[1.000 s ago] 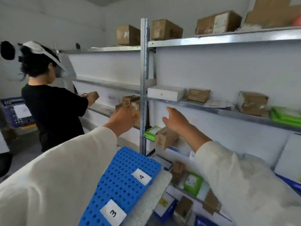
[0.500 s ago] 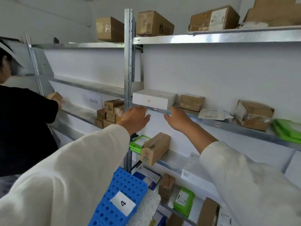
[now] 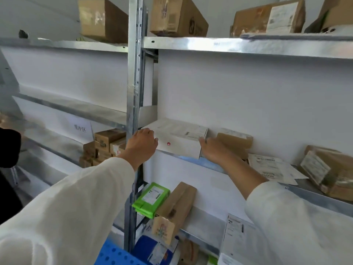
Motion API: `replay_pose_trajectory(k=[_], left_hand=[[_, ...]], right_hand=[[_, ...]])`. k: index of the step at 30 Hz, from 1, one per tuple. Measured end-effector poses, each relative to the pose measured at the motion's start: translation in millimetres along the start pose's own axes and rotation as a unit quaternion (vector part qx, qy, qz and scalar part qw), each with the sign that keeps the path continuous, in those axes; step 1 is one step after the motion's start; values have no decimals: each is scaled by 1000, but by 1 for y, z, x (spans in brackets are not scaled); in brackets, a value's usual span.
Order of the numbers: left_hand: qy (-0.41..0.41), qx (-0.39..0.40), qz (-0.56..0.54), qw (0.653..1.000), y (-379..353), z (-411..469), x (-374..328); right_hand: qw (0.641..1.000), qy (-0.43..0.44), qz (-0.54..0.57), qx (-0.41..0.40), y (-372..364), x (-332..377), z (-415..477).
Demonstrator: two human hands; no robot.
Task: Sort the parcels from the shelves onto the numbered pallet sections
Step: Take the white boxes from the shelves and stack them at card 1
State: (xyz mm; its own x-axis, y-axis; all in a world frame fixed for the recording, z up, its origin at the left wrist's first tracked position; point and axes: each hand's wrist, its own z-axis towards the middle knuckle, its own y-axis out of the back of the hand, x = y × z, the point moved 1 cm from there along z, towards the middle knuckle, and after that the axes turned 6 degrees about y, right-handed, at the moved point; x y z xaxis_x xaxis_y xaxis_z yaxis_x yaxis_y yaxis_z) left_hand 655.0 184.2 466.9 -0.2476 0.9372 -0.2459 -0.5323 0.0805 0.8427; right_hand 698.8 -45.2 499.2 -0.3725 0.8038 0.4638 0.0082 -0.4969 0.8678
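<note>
A flat white cardboard box [image 3: 177, 139] is seen on the middle steel shelf [image 3: 187, 159]. It is held at both ends. The fingers of the left hand [image 3: 142, 145] are curled round one corner, and those of the right hand [image 3: 212, 151] are laid straight against the other. Pick-up is judged to be under way. Next, the box must be lifted clear and carried to the blue perforated pallet [image 3: 114, 255].

The right hand's [image 3: 212, 150] fingertips are tucked out of sight behind the right end of the flat white cardboard box [image 3: 179, 144], so its hold can't really be made out. The print on the box's top is smeared beyond reading. A brown paper-wrapped parcel [image 3: 236, 141] is half covered by that hand. The blue perforated plastic pallet [image 3: 114, 255] is chopped off by the bottom edge.
</note>
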Motion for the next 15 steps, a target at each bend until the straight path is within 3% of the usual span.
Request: replay_pose_trajectory(k=[8, 15], left_hand=[[55, 2, -4, 998, -27, 52, 15], [184, 63, -199, 961, -32, 98, 25]], right_hand=[[992, -65, 107, 2, -26, -1, 60], [958, -126, 255, -33, -46, -3, 92]])
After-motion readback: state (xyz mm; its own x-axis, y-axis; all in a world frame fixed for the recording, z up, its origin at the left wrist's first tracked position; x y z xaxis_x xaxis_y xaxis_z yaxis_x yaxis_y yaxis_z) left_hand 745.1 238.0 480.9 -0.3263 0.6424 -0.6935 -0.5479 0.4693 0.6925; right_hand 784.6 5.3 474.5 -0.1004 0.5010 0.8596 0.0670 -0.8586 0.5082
